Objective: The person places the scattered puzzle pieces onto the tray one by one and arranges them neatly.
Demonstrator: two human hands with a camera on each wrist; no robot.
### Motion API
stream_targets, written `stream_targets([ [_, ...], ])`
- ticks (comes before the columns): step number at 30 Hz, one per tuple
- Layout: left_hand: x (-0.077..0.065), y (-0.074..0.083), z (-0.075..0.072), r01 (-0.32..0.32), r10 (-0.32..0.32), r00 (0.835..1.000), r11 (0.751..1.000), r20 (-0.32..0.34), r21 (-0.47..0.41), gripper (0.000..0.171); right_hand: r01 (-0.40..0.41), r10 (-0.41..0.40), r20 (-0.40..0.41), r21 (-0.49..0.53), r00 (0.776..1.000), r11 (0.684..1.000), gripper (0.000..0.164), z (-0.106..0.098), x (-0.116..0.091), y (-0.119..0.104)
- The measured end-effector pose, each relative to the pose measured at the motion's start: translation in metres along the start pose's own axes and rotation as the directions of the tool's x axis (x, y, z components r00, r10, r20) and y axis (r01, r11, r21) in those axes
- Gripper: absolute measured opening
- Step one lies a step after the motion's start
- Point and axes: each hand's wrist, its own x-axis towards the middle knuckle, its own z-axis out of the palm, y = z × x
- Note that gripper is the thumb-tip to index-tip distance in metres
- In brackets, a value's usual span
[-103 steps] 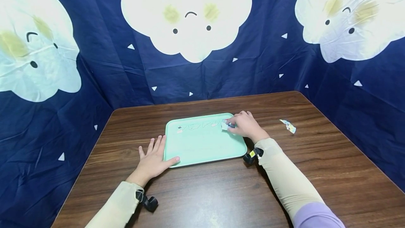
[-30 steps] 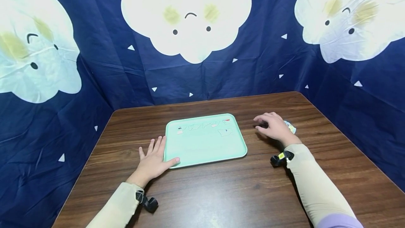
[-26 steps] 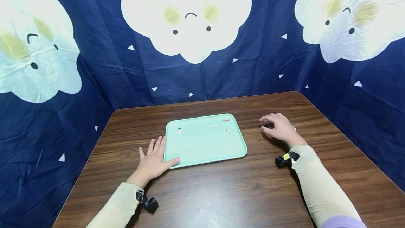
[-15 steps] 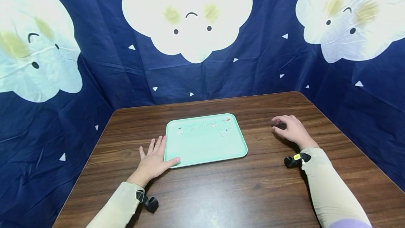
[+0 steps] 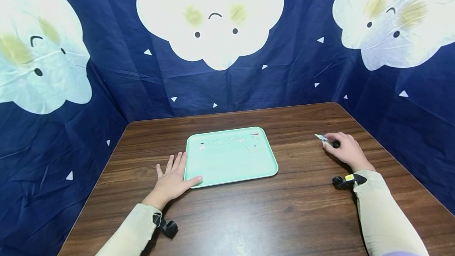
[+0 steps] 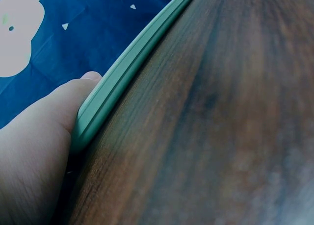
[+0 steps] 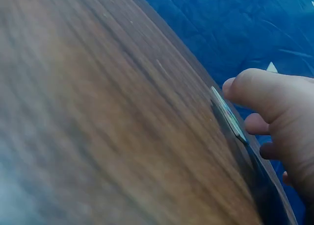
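Observation:
My left hand lies flat with spread fingers at the left end of a mint-green tray, its thumb over the tray's near corner. The left wrist view shows that thumb against the tray's rim. Off to the right, my right hand is low over the table beside a thin, irregular printed scrap, pale with blue and yellow. In the right wrist view the scrap lies on the wood, with the bent thumb and fingers close over it and parted.
Several small pale pieces, such as a scrap with a red mark and a larger outlined one, lie flat along the tray's far side. A brown wood-grain table carries everything. Dark blue cloth with white clouds hangs behind it.
My right hand has let go of a pale piece on the tray's right part and moved right to the scrap, which it briefly covered. The left hand stays put.

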Motion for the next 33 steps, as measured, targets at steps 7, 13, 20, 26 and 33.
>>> stream_targets([
  [7,0.000,0.000,0.000,0.002,-0.002,1.000,1.000,0.010,0.001,0.120,-0.069,0.070,0.022,-0.047,0.997,0.997,0.050,-0.001,-0.001,0.002],
  [13,0.002,-0.001,0.001,-0.002,0.002,1.000,1.000,0.013,-0.001,0.120,-0.127,0.132,0.053,-0.095,0.990,0.987,0.061,0.001,0.001,0.004],
  [20,0.003,-0.003,0.003,0.006,-0.006,1.000,1.000,0.023,0.005,0.122,-0.130,0.135,0.047,-0.095,0.990,0.987,0.056,0.003,0.004,0.004],
  [26,0.003,-0.003,0.002,0.000,0.000,1.000,1.000,0.014,-0.006,0.122,-0.139,0.143,0.039,-0.092,0.989,0.986,0.049,0.004,0.007,0.004],
  [33,0.001,-0.002,0.002,-0.002,0.002,1.000,1.000,0.011,-0.006,0.121,-0.120,0.127,0.050,-0.132,0.991,0.984,0.047,0.002,0.009,0.005],
])
